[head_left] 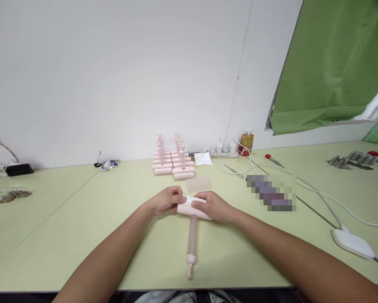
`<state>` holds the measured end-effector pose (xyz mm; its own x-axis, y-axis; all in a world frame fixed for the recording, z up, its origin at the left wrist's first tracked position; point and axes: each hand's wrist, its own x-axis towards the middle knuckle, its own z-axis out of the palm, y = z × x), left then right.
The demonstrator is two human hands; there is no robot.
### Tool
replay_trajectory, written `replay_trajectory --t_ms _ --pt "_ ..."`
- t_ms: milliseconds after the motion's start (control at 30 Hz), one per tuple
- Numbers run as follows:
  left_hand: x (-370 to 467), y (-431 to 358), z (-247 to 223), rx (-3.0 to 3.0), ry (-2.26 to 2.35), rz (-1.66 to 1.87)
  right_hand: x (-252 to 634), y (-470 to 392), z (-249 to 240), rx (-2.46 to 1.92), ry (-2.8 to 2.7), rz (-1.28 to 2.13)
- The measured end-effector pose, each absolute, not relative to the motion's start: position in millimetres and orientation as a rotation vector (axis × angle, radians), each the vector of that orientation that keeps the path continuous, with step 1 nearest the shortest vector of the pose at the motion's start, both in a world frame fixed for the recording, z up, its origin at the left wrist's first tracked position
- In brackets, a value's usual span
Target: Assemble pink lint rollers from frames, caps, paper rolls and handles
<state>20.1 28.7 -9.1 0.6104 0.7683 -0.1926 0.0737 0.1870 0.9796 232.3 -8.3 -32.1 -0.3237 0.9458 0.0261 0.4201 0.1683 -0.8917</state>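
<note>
A pink lint roller (193, 211) with a white roll lies across in front of me, held between both hands. Its clear pink handle (192, 237) points toward me, with a small loop at the end. My left hand (167, 200) is closed around the roller's left end, thumb on the white roll. My right hand (216, 206) grips the right part, its thumb lying on top. Just behind the hands, a translucent pink cover (198, 184) rests on the table.
Several pink lint rollers (163, 171) stand in rows by the wall, some handles upright. Right of them are a white paper (203, 158), a power strip (228, 154) and a bottle (246, 142). A red-handled screwdriver (274, 160), cables and a white device (353, 243) lie right.
</note>
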Motion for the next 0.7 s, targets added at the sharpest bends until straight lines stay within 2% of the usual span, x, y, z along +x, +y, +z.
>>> replay_trajectory --t_ms 267,700 --pt "21.8 30.9 -10.8 1.213 0.868 0.549 224.1 -8.9 -35.9 -1.343 -1.728 1.219" --pt "34.2 19.1 -15.1 1.371 1.122 0.691 218.2 -10.2 -39.3 -1.278 -1.736 1.083"
